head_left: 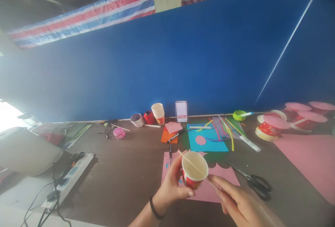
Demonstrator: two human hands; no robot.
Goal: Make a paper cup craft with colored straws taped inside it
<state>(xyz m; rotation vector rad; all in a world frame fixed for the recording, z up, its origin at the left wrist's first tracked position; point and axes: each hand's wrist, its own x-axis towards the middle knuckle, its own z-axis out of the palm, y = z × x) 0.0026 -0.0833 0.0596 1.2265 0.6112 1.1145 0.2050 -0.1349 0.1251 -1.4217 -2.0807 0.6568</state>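
My left hand [174, 181] is closed around a red and white paper cup [192, 184], its open mouth tilted toward me. A thin wooden stick [195, 165] crosses the cup's mouth at a slant, one end sticking out past the left rim. My right hand [232, 195] pinches the stick's other end, just outside the right of the cup. I cannot tell whether the stick pierces the cup's wall. Below both hands lies a pink paper sheet [204, 195] with scalloped cuts along its far edge. Black-handled scissors [259, 185] rest to the right of my right hand.
Stacked cups [158, 112] stand by the blue wall. A blue sheet [209, 145] carries a pink paper circle [200, 140], with pipe cleaners [231, 136] nearby. Cups topped with pink discs [276, 121] fill the far right. A power strip [70, 180] with cables lies left.
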